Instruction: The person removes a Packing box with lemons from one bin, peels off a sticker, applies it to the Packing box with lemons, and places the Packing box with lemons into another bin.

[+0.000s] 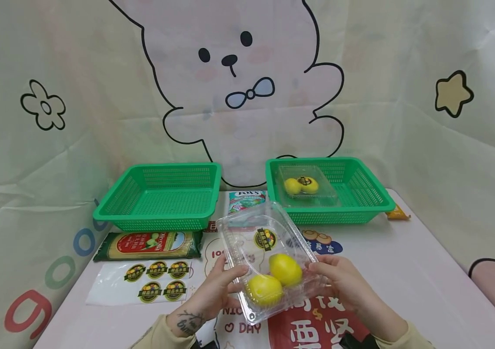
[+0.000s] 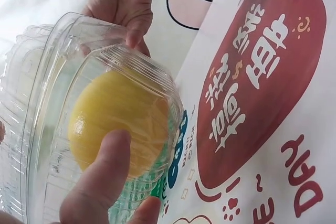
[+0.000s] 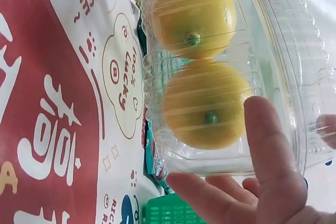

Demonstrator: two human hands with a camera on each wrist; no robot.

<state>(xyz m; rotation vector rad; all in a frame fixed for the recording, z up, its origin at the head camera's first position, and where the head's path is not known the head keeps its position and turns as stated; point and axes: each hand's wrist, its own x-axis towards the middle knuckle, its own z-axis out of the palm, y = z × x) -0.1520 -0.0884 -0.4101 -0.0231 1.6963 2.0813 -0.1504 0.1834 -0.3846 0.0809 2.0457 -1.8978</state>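
Both hands hold a clear plastic clamshell box (image 1: pixel 247 254), lid down, tilted over the table. Inside it two yellow lemons (image 1: pixel 285 269) lie side by side at the near end. A round black-and-gold sticker (image 1: pixel 265 239) is on the lid towards the far end. My left hand (image 1: pixel 210 298) grips the box's left side; in the left wrist view its thumb lies across the clear wall in front of a lemon (image 2: pixel 115 103). On the opposite side my right hand (image 1: pixel 343 278) pinches the edge, thumb on top and fingers beneath, as the right wrist view (image 3: pixel 273 166) shows.
Two green baskets stand at the back; the left one (image 1: pixel 155 224) holds nothing, the right one (image 1: pixel 334 216) a similar stickered box of lemons (image 1: pixel 306 186). A pasta pack (image 1: pixel 151 245), a sticker sheet (image 1: pixel 107 286), a FOX'S candy bag (image 1: pixel 246 198) and an orange packet (image 1: pixel 397 213) lie about.
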